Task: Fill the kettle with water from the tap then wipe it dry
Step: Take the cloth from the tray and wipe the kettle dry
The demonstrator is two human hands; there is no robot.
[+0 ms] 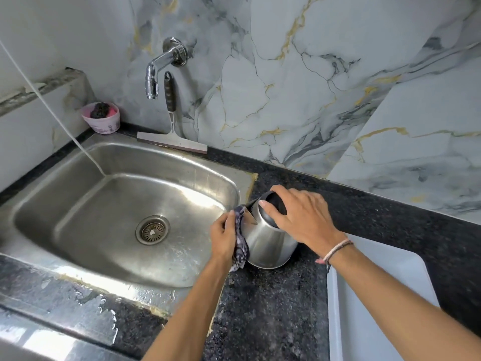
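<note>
2 hands meet on 1 shiny stainless-steel kettle (270, 243), which stands on the black speckled granite counter (273, 308) just right of the sink, its pointed spout aimed toward the basin. The right hand (302, 217) lies over the kettle's black top, fingers spread and curled down around it, the thumb on the steel shoulder. The left hand (223, 238) presses a crumpled blue-and-white patterned cloth (242, 246) against the kettle's left side below the spout, fingers closed around the fabric. A band of pink and dark threads (335, 250) circles the right wrist.

Beside the kettle to the left sits the rectangular stainless-steel sink (78, 157), with a round drain strainer (152, 229) in its floor and water patches on its front rim. A chrome wall tap (161, 66) juts from the grey marble-patterned wall (312, 74) above the basin's far edge; no water shows at its outlet. A black-handled squeegee (170, 121) leans against the wall just beside the tap. A small pink tub holding scrubbers (101, 117) stands in the far left corner. A white tray (377, 295) lies on the counter under the right forearm.
</note>
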